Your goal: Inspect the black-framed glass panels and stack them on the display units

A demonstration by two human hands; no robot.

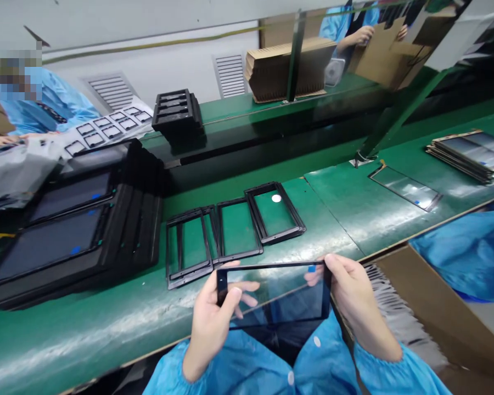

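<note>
Just below the counter (107,323) edge, our left hand (212,318) and right hand (354,302) grip a glossy glass panel (275,296) by its short ends. Thin black frames (230,230) lie flat beyond it, with bare green surface between.

A clear glass panel (274,296) with a black border and a small blue tab on its top edge, held flat and slightly tilted, fingers gripping both short ends, thumbs on top.

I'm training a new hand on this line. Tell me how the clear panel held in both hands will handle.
The glass panel probably stays stiff: held only at its ends by the left hand and right hand, it shows no sag. Thin and see-through, it is likely light but fragile. Its glossy face looks slippery, so edge grips seem wise.
</note>
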